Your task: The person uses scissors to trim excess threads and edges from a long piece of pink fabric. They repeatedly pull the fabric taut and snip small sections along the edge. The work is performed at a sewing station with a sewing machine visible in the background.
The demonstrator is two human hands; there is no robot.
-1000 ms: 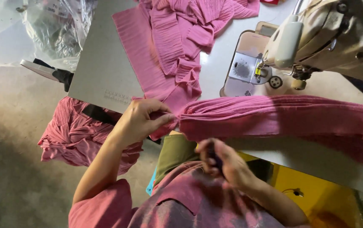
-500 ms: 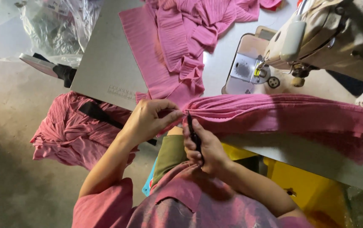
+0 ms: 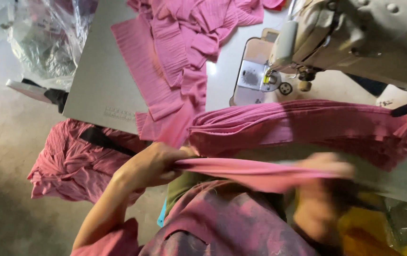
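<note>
Left hand (image 3: 153, 166) pinches one end of the pink strip (image 3: 255, 171), grip closed on it, just below the fabric stack (image 3: 307, 125). Right hand (image 3: 324, 189) blurred, can't tell its grip. Keep strip taut & flat, w/o twisting.

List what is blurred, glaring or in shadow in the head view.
Head view: the right hand is smeared by motion blur, the left hand sharper, gripping the pink strip; glare whitens the table beside the sewing machine; the floor at lower left lies in shadow.
</note>
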